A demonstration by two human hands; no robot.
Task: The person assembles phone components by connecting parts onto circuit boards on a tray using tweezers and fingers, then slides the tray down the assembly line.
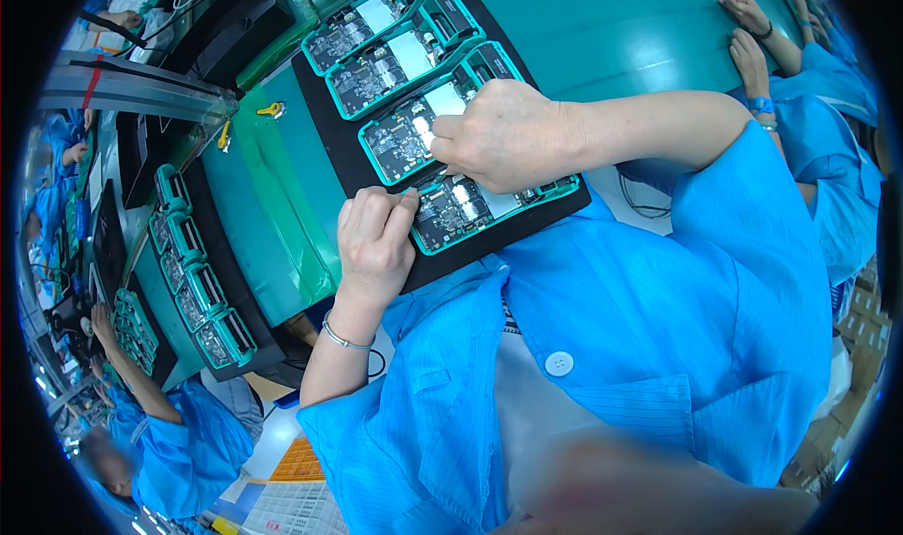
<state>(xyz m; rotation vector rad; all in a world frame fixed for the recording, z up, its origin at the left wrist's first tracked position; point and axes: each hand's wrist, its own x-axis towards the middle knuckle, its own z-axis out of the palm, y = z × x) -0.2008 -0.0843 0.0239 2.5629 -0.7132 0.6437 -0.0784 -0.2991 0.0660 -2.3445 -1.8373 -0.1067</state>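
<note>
The nearest circuit board (pixel 440 223) sits in a teal frame on a black tray (pixel 451 268). At its far left corner my left hand (pixel 376 237) is closed, thumb and fingertips pressed together at the frame's edge. Over the same unit, my right hand (pixel 499 140) is bent down with curled fingers, its fingertips close to the left ones. Whatever either pinch holds is too small or hidden to make out. Right behind lies a second framed board (pixel 400 147), partly covered by my right hand. A third framed board (pixel 367 81) and more like it continue up the tray.
Two yellow clip-like pieces (pixel 272 110) lie on the green worktop (pixel 273 206). Another black tray to the left carries several framed boards (pixel 193 295). A co-worker (pixel 193 441) sits at lower left. Other people's hands (pixel 750 55) rest at upper right. A metal rail (pixel 141 79) crosses the upper left.
</note>
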